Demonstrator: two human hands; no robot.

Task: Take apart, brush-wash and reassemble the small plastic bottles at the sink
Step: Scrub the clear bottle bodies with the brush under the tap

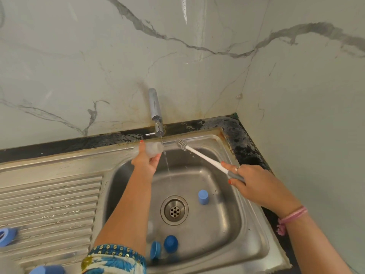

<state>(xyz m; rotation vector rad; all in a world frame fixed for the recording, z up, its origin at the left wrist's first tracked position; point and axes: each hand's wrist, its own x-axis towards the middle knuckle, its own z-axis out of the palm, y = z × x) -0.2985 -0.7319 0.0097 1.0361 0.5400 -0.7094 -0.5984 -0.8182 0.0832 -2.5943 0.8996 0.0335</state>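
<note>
Left hand (147,161) up under the tap (156,113), fingers curled round a small clear bottle (153,149). Bottle lying on its side, open mouth pointing right, right beside the thin stream of water (166,163). Water falling down into the steel sink (254,230).

Right hand (249,181) over the right side of the sink, fingers wrapped round the grey grip of a long bottle brush (205,160). White stem slanting up and to the left. Grey bristle head up near the back rim of the sink, just to the right of the bottle mouth, not inside it. Ring on one finger. Pink band (292,216) round the right wrist. Blue patterned sleeve (114,258) on the left arm.

Down in the sink: a light blue cap (203,197) right of the drain (174,210). Dark blue cap (170,243) and a light blue lid (155,250) close together near the front wall. Blurry clear piece beside the left arm, too faint to name.

On the ribbed draining board (49,210) at the left edge, a blue ring-shaped part (7,236). Another blue piece (47,269) at the very bottom, cut off by the edge. Dark speckled bench (243,139) round the sink, marble wall (98,56) behind.
</note>
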